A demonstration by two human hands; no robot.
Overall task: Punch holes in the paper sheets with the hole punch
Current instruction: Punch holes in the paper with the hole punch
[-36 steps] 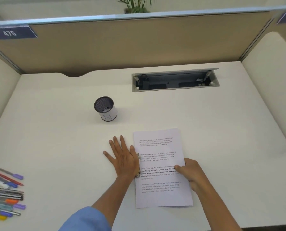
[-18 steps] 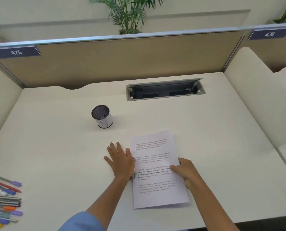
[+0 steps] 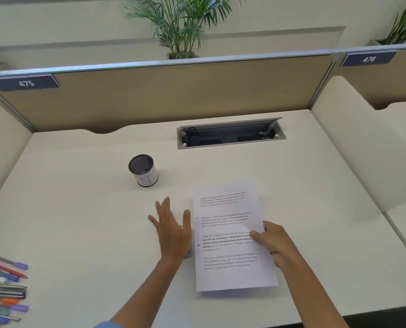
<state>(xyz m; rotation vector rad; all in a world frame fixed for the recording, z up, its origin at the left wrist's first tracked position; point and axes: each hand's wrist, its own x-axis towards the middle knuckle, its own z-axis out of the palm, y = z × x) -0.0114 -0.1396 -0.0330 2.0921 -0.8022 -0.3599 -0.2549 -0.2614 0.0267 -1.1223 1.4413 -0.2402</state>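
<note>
A printed paper sheet (image 3: 230, 235) lies on the white desk (image 3: 79, 221), lifted slightly off it. Two punched holes show along its left margin. My right hand (image 3: 271, 242) pinches the sheet's right edge, thumb on top. My left hand (image 3: 172, 229) lies flat with spread fingers over the hole punch (image 3: 188, 253), which sits just left of the sheet. Only a small metallic corner of the punch shows below my palm. The sheet's left edge is now apart from the punch.
A mesh pen cup (image 3: 143, 170) stands behind my left hand. Several pens and markers (image 3: 4, 292) lie at the desk's front left. An open cable tray (image 3: 230, 136) is set into the back of the desk. Partition walls enclose the desk.
The sheet has come out of the punch and shifted right, showing two holes. My left hand has eased up on the punch. The camera has tilted upward.
</note>
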